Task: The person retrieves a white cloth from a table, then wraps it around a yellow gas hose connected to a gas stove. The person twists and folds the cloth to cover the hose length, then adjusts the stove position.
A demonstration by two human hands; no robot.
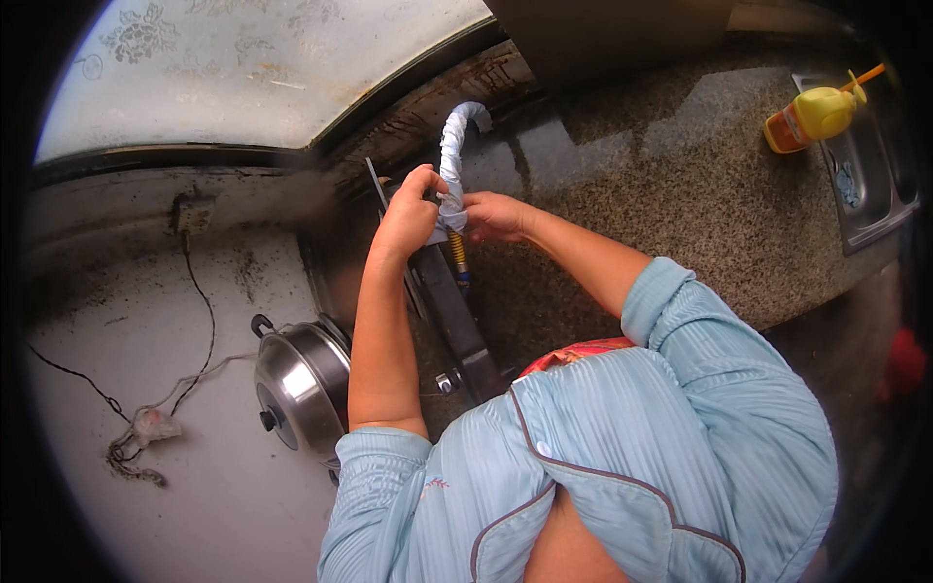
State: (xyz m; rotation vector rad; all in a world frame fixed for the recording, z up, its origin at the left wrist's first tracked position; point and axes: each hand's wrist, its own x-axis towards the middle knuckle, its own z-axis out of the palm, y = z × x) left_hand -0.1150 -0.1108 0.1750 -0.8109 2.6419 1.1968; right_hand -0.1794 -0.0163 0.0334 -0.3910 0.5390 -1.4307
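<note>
A curved hose or pipe wrapped in whitish cloth [453, 146] arches up from the back of the stone counter. My left hand [412, 211] is at its lower left side, with bent fingers against the wrapping. On the other side, my right hand [497, 216] has its fingertips at the lower end of the wrap, partly hidden behind it. Below the wrap, a yellow corrugated hose section [458, 251] with a blue end shows. A dark metal appliance edge [455, 313] lies under my left forearm. Whether either hand grips the cloth firmly is not plain.
A lidded steel pot [302, 386] stands at the left beside tangled cords [135, 444] and a wall socket [195, 215]. On the right, a yellow pump bottle [820, 116] stands by a steel sink [875, 193]. The granite counter [700, 204] is wet towards the wall.
</note>
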